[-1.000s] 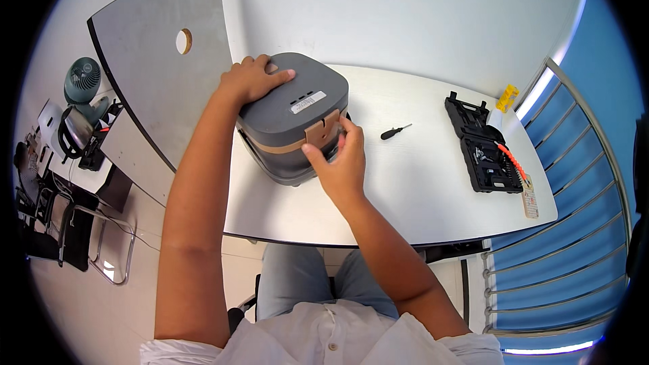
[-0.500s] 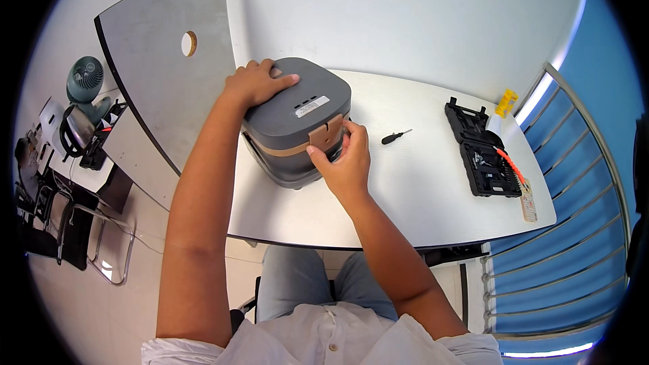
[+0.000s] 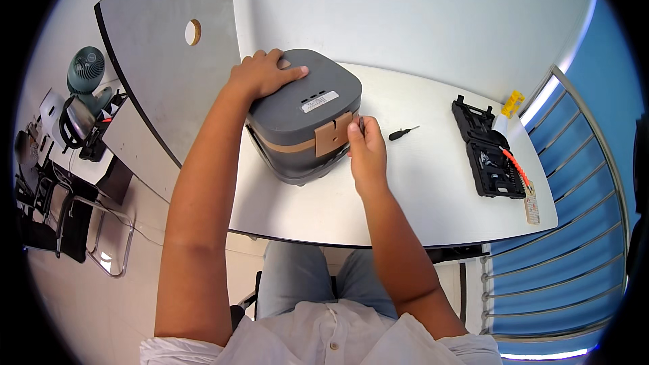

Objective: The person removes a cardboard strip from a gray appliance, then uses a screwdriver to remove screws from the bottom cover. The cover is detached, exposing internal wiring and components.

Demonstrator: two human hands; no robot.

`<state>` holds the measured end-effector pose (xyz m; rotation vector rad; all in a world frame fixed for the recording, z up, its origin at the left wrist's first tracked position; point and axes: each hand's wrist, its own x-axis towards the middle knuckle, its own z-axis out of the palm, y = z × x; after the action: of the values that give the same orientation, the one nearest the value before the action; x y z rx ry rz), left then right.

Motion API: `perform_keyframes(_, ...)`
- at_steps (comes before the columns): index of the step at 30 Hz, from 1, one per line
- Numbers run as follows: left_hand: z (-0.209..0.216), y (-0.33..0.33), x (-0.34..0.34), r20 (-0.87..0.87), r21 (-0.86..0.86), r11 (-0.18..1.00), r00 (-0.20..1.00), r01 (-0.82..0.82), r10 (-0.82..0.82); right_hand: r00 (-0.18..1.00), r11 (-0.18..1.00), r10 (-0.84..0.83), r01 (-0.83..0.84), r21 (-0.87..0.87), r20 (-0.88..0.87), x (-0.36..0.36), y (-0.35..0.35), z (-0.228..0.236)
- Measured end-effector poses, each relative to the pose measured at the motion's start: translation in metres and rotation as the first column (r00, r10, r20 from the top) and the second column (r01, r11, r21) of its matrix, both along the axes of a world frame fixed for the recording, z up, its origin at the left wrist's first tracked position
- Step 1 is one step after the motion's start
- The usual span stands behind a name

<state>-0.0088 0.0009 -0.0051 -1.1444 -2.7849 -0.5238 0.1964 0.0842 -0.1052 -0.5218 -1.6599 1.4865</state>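
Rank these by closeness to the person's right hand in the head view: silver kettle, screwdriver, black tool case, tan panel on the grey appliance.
1. Tan panel, just left of the right hand.
2. Screwdriver, to its right.
3. Black tool case, farther right.
4. Silver kettle, far left.

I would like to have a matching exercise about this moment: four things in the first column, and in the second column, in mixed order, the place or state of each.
Column one
1. left hand
2. right hand
3. black-handled screwdriver
4. black tool case

Column two
A. open, near the right end of the white table
B. beside the tan panel
C. on top of the grey appliance
D. lying between the appliance and the case

Right pairs: 1-C, 2-B, 3-D, 4-A
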Motion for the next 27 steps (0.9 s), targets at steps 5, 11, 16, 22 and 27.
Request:
perform_keyframes(5,0.0,0.0,-0.001,-0.007,0.001,1.0,1.0,0.003,-0.003,0.981,0.994,0.099,-0.107,0.039,0.164,0.004,0.016,0.014)
perform_keyframes(11,0.001,0.0,0.0,0.014,-0.001,1.0,1.0,0.015,-0.015,0.973,0.983,0.184,-0.182,-0.031,0.139,0.009,0.019,0.015)
perform_keyframes(16,0.001,0.0,0.001,0.006,0.007,1.0,1.0,0.015,-0.015,0.981,0.941,-0.143,0.092,0.326,0.135,0.008,-0.005,-0.01)
perform_keyframes(22,-0.003,-0.002,-0.006,0.003,0.027,0.999,1.0,0.017,-0.017,0.951,0.817,-0.287,0.178,0.549,0.118,0.008,-0.03,-0.013)
perform_keyframes(27,-0.001,0.0,-0.003,0.011,0.026,0.999,1.0,0.021,-0.021,0.966,0.891,-0.189,0.093,0.444,0.176,0.009,-0.023,-0.014)
